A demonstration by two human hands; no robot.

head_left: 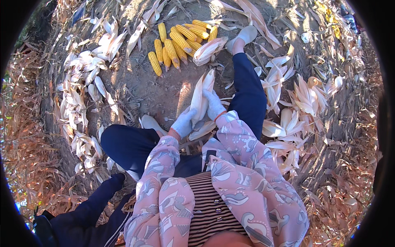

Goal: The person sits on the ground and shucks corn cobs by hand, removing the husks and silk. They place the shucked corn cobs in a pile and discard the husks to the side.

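An ear of corn (200,97), wrapped in pale dry husk, is held upright between my two gloved hands, its tip pointing away from me. My left hand (184,122), in a whitish knit glove, closes on the lower left of the husk. Higher on its right side, my right hand (213,104) grips the same ear; an orange band circles that glove's cuff. Beyond them lies a pile of husked yellow corn cobs (180,42). One unhusked ear (210,51) rests against the pile's right side, and another husk-covered piece (202,131) lies below my hands.
Stripped husks (78,99) form a heap along the left, and more loose husks (288,123) lie on the right. My legs bend around the bare soil (140,88). Another person's dark-clothed leg (98,197) reaches in at lower left. Dry stalks and leaves (24,136) border the ground.
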